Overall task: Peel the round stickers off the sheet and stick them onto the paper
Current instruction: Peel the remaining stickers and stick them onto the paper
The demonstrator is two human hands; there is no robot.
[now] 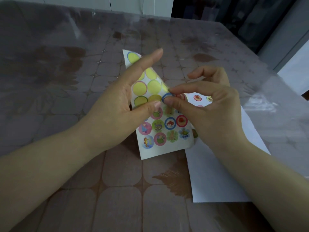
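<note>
My left hand point(117, 104) holds the sticker sheet point(160, 148) up off the table, thumb on its front and fingers behind. The sheet's upper part shows bare yellow circles; its lower part carries several round cartoon stickers. My right hand point(205, 104) pinches a blue-rimmed round sticker point(166, 97) between thumb and forefinger at the sheet's right edge; part of it is hidden by the fingertips. A white paper point(217, 173) lies flat on the table under my right wrist, with a red-rimmed sticker point(197, 97) and others stuck near its far end.
The table point(117, 198) wears a brown tile-and-leaf patterned cloth under a clear plastic cover. The cover's glossy folds rise at the right edge point(275, 104). Dark furniture and a white wall stand beyond the far edge.
</note>
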